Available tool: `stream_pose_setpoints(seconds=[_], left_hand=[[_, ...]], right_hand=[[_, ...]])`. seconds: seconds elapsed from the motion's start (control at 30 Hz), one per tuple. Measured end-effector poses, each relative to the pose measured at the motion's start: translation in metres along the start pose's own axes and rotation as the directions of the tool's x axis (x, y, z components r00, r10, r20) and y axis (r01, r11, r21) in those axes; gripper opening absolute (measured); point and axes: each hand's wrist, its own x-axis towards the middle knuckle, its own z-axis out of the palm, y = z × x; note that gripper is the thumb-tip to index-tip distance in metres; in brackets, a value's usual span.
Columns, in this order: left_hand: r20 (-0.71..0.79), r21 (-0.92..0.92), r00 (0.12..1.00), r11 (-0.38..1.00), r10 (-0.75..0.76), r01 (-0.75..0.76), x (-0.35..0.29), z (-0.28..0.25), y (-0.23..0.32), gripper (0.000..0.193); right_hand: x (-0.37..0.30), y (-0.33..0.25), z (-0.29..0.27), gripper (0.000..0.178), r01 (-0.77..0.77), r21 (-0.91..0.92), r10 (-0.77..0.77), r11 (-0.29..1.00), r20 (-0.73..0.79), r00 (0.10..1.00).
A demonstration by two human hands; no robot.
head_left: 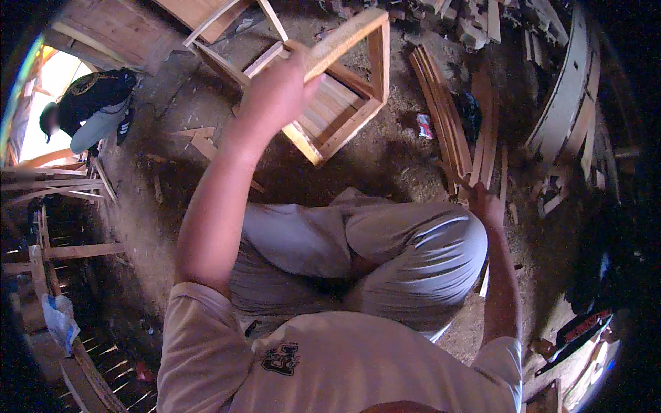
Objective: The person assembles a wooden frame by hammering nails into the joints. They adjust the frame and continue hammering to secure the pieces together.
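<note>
A small open wooden frame (pixel 346 129), box-like with slats inside, stands tilted in front of my crossed legs. My left hand (pixel 279 89) is closed around one of its upper rails on the left side, the fingers hidden behind the wood. My right hand (pixel 484 204) is low beside my right knee, at the near ends of some long thin wood strips (pixel 441 113). It looks closed, but the shade there hides what is in it.
Another wooden frame (pixel 227 27) and boards lie at the far left. A person (pixel 96 103) crouches by the bright opening. Scrap wood (pixel 482 24) is heaped at the back, and long curved boards (pixel 571 89) lie on the right. A small red-and-white packet (pixel 425 126) is on the dirt floor.
</note>
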Motion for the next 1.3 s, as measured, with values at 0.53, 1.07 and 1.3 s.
stream_pose_setpoints(seconds=[0.53,1.07,1.3], left_hand=[[-0.005,0.022,1.0,1.0,-0.018,0.018,-0.011,-0.002,-0.107,0.055],[-0.351,-0.152,0.93,0.987,-0.108,0.058,-0.024,0.004,-0.154,0.043],[-0.433,-0.162,0.898,0.987,-0.075,0.004,-0.03,0.011,-0.161,0.039]], right_hand=[[0.06,-0.242,-0.174,0.045,-0.028,0.485,0.024,0.874,0.014,1.0],[0.134,-0.313,0.032,0.029,0.218,0.357,-0.208,0.908,-0.065,0.976],[0.134,-0.337,0.054,0.027,0.049,0.214,-0.06,0.976,0.045,0.997]])
